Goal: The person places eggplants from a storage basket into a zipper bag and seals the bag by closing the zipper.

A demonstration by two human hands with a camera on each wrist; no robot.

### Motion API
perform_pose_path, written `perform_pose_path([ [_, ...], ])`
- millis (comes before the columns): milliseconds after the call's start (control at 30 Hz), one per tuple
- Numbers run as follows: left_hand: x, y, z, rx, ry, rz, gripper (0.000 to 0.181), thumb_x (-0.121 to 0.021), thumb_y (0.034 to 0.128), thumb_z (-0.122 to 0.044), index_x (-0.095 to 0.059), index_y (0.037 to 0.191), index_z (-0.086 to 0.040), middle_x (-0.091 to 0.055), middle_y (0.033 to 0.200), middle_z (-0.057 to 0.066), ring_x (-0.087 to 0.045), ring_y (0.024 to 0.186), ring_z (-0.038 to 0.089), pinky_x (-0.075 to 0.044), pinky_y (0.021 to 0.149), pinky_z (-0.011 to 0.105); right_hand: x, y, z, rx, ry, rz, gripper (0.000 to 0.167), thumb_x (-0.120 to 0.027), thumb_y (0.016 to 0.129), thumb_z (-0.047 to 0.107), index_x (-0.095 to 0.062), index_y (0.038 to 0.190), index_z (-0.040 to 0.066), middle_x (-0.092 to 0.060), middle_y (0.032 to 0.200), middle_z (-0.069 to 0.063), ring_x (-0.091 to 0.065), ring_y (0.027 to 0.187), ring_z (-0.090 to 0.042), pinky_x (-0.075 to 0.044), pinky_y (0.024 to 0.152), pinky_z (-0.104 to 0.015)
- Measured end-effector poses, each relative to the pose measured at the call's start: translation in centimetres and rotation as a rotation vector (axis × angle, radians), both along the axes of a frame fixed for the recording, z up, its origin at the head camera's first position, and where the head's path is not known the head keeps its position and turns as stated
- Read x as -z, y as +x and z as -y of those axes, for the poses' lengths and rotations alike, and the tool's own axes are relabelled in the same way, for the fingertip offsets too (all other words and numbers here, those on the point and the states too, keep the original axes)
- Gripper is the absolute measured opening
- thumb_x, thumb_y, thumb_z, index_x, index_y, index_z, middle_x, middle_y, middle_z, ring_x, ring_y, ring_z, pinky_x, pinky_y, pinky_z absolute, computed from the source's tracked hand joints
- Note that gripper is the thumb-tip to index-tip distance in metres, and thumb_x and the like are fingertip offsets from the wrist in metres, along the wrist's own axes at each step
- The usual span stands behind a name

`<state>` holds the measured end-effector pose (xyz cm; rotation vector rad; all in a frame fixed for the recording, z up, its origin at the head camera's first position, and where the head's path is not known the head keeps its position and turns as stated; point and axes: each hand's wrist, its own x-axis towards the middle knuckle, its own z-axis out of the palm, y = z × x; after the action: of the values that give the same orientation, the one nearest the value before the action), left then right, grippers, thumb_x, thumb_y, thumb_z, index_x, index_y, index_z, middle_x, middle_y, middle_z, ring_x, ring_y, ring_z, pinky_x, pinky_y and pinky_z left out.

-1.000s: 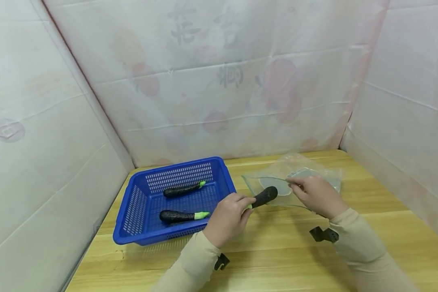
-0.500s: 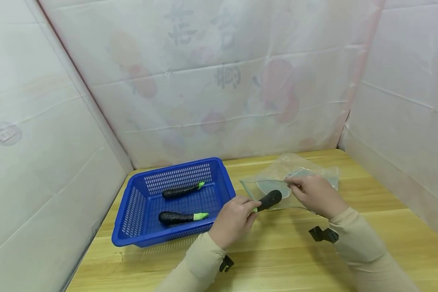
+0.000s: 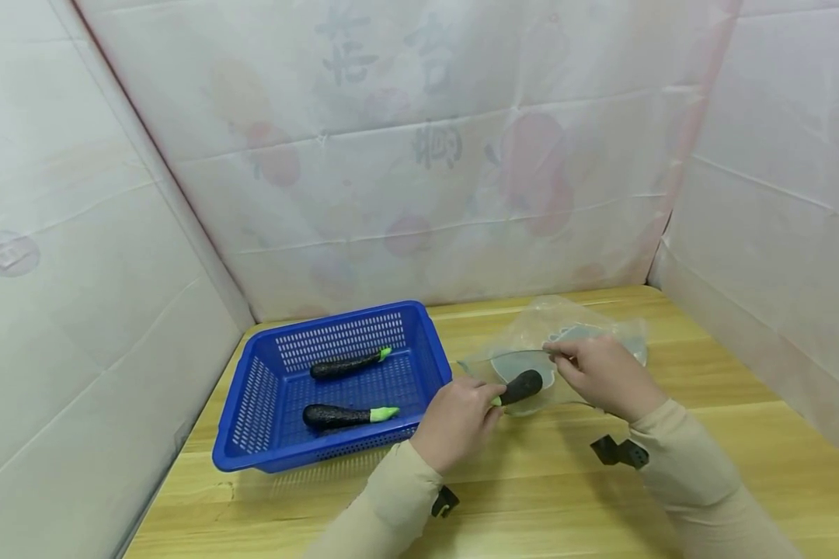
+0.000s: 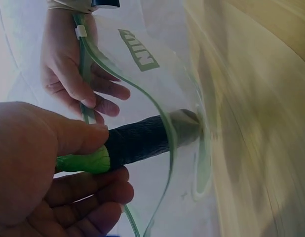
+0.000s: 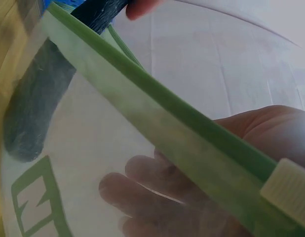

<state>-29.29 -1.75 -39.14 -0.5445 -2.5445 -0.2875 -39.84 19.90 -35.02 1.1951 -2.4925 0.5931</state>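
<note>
My left hand [image 3: 457, 423] pinches an eggplant [image 3: 524, 385] by its green stem end [image 4: 86, 162]. The dark body points away to the right, and its rounded end is inside the mouth of a clear zip bag [image 3: 551, 312]. Through the plastic, in the right wrist view, the enclosed dark end [image 5: 36, 106] shows. My right hand [image 3: 601, 374] grips the bag's green-edged rim, holding the mouth apart. A white zip slider [image 4: 81, 31] sits on that rim near the right hand. Part of the bag is hidden behind the right hand in the head view.
To the left stands a blue perforated basket [image 3: 335, 317] with two more eggplants in it, an upper one [image 3: 342, 367] and a lower one [image 3: 335, 417]. Its right side is close to my left hand. White fabric walls [image 3: 391, 194] enclose the wooden table [image 3: 531, 497].
My left hand has moved right and slightly nearer with the eggplant, whose tip has entered the bag's mouth. The right hand stays nearly in place; the bag's near-left rim has dipped.
</note>
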Motion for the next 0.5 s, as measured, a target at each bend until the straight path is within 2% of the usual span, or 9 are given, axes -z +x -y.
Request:
perform_pose_path([
  [200, 0.2, -0.7, -1.1, 0.008, -0.024, 0.007, 0.024, -0.070, 0.0848, -0.016, -0.074, 0.107, -0.010, -0.071, 0.097, -0.001, -0.066, 0.088, 0.011, -0.052, 0.075, 0.022, -0.1, 0.1, -0.1, 0.005, 0.001, 0.004, 0.023, -0.057, 0.093, 0.007, -0.073, 0.110, 0.006, -0.065, 0.069, 0.006, -0.021, 0.037, 0.001, -0.028, 0.037, -0.022],
  [400, 0.4, -1.2, -2.1, 0.012, -0.042, 0.053, 0.025, -0.069, 0.0879, -0.017, -0.072, 0.112, -0.010, -0.071, 0.098, -0.002, -0.066, 0.087, 0.009, -0.051, 0.074, 0.018, -0.2, 0.3, -0.2, 0.006, -0.004, -0.016, 0.022, -0.060, 0.093, 0.009, -0.072, 0.111, 0.007, -0.051, 0.056, 0.013, -0.022, 0.038, 0.001, -0.029, 0.038, -0.022],
  [500, 0.5, -1.4, -2.5, 0.021, -0.062, 0.059, 0.022, -0.069, 0.0886, -0.018, -0.072, 0.109, -0.011, -0.071, 0.093, -0.003, -0.065, 0.083, 0.008, -0.051, 0.072, 0.018, -0.3, 0.4, -0.1, 0.004, -0.015, -0.020, 0.022, -0.061, 0.092, 0.009, -0.073, 0.111, 0.007, -0.054, 0.059, 0.013, -0.024, 0.038, 0.001, -0.030, 0.039, -0.022],
])
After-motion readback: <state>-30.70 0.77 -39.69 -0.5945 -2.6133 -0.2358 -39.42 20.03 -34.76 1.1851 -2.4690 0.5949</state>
